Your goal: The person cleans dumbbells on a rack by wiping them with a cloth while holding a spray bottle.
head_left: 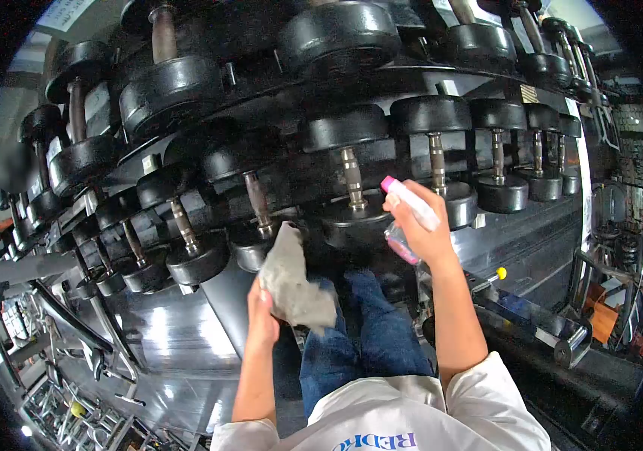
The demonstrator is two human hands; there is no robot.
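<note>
My left hand (263,312) is closed on a grey cloth (295,282) that hangs out loosely to the right, its top corner close to a black dumbbell (250,244) on the lower shelf. My right hand (425,225) is wrapped round a spray bottle with a white head and pink nozzle tip (390,184); the clear lower part (403,246) holds pink at its bottom. The nozzle points up and left, beside another black dumbbell (351,169) with a ridged metal handle. Some fingers of the right hand are hidden behind the bottle.
Black dumbbells fill a two-tier rack, with an upper row (171,90) above the lower one. At right, a black machine frame has a yellow knob (501,273). Gym machines (81,338) stand at lower left on a shiny dark floor (179,331).
</note>
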